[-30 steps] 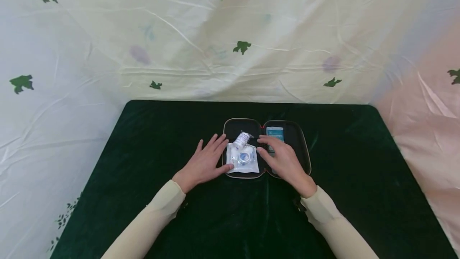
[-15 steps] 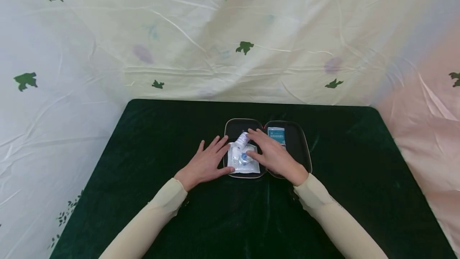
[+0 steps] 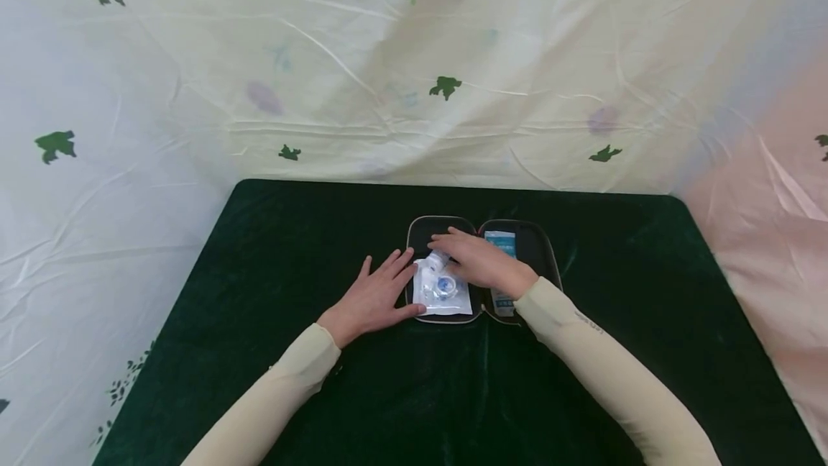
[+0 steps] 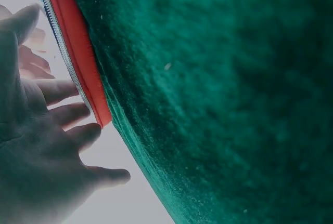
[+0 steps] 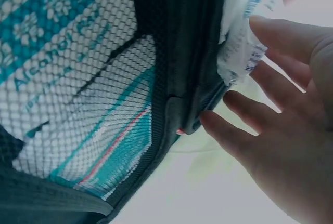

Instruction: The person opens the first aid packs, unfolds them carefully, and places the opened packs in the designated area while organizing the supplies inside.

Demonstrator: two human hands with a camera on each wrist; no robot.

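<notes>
A zip case (image 3: 445, 223) lies unfolded on the dark green cloth, black inside and red outside. In its left half are a flat white packet (image 3: 425, 302), a round clear-and-blue item (image 3: 445, 286) and a small white roll in printed wrapping (image 3: 436, 260). My left hand (image 3: 371, 300) rests with spread fingers at the case's left rim; its fingertips meet the red side in the left wrist view. My right hand (image 3: 481, 259) reaches over the roll, partly covering it. In the right wrist view the thumb and fingers lie around the wrapped roll (image 5: 242, 57), without a clear pinch.
Behind a mesh pocket in the case's right half sit blue-and-white packets (image 5: 62, 31), one printed "Alcohol". The green-covered table (image 3: 310, 236) ends at a pale curtain (image 3: 362, 56) with leaf prints.
My right hand has moved left from the case's right half to above the wrapped roll. My left hand stays at the left rim. The view has shifted slightly.
</notes>
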